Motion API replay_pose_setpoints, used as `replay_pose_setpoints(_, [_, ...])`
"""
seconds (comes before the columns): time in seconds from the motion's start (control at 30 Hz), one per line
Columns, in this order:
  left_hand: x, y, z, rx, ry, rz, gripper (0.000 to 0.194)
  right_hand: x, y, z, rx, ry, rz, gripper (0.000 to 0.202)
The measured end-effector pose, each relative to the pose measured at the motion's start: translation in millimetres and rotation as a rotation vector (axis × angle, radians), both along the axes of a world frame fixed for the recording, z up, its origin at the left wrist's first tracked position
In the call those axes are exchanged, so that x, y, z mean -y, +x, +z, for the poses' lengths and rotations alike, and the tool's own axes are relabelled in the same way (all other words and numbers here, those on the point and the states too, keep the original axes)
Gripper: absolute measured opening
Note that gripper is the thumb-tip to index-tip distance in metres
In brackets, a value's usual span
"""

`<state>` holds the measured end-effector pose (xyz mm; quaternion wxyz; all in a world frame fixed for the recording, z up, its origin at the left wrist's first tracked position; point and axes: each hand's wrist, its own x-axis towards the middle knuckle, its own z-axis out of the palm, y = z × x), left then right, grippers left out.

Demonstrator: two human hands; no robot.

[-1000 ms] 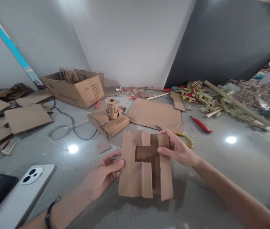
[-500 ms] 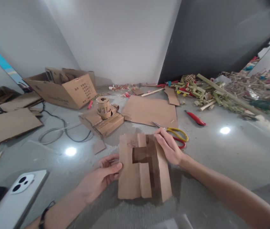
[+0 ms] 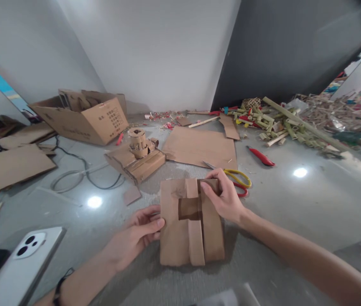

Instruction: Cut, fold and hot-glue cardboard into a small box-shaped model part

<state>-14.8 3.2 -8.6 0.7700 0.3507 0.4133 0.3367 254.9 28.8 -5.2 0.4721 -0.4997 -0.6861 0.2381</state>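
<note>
A brown folded cardboard piece [image 3: 174, 242] with a square opening near its middle lies between my hands. My left hand [image 3: 145, 227] grips its left edge, thumb on top and fingers at the side. My right hand [image 3: 223, 195] holds the upper right corner, its thumb pressing on the right flap [image 3: 212, 233], which lies nearly flat beside the raised centre strip. Just beyond my right hand are scissors [image 3: 239, 178] with yellow and red handles. Behind the piece to the left stands a cardboard model [image 3: 137, 159] with a round tower.
A flat cardboard sheet [image 3: 199, 146] lies ahead, a red-handled tool [image 3: 261, 156] to its right. An open cardboard box [image 3: 81, 123], a cable [image 3: 87, 170] and a white phone [image 3: 24, 263] are on the left. Bamboo pieces [image 3: 272, 127] are heaped at the back right.
The right flap of the cardboard piece has folded down and inward, narrowing the gap beside the centre strip. My right hand has moved slightly left, with its thumb now over the flap.
</note>
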Motion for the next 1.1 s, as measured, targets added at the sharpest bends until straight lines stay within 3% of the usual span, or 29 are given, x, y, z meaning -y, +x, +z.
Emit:
replay_pose_setpoints(0.5, [-4.5, -0.1, 1.7, -0.020, 0.019, -0.025, 0.035, 1.4, -1.9, 1.2, -0.113, -0.065, -0.009, 0.017])
replay_pose_setpoints(0.63, [-4.7, 0.0, 1.6, -0.008, 0.024, -0.085, 0.036, 4.5, -4.0, 4.8, -0.159, -0.095, -0.017, 0.020])
replay_pose_setpoints(0.83, [-5.5, -4.6, -2.4, -0.024, 0.028, -0.103, 0.037, 10.0, -3.2, 5.1, -0.187, -0.225, 0.088, 0.035])
replay_pose_setpoints(1.1, [-6.1, -5.2, 5.4, -0.017, 0.078, -0.187, 0.038, 10.9, 0.0, 6.8, -0.146, -0.189, 0.136, 0.041])
